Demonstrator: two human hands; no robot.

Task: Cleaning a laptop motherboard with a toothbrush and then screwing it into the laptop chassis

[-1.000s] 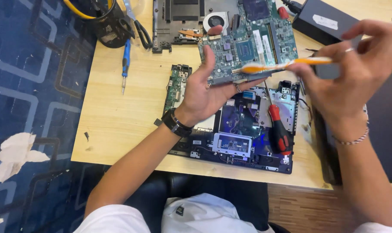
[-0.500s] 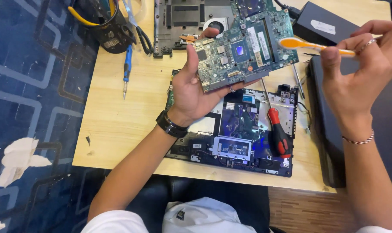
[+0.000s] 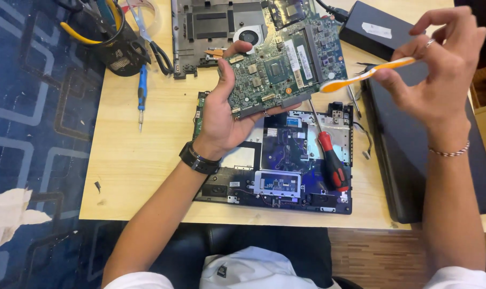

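My left hand [image 3: 221, 109] grips a green laptop motherboard [image 3: 285, 67] by its lower left edge and holds it tilted above the desk. My right hand [image 3: 441, 69] pinches the handle of an orange and white toothbrush [image 3: 360, 75], whose head touches the board's right edge. Under the board lies an opened laptop base [image 3: 285, 166] with its insides showing. A red and black screwdriver [image 3: 331, 160] rests on that base.
A black cup of tools [image 3: 114, 43] stands at the back left of the wooden desk [image 3: 141, 160], with a blue screwdriver [image 3: 141, 88] beside it. A grey panel with a fan [image 3: 216, 32] lies behind. A black power adapter [image 3: 382, 32] and a dark laptop lid [image 3: 419, 160] sit right.
The board has stayed in my left hand, lifted slightly away from me. My right hand swung the toothbrush off the board and then brought its head back to the board's right edge.
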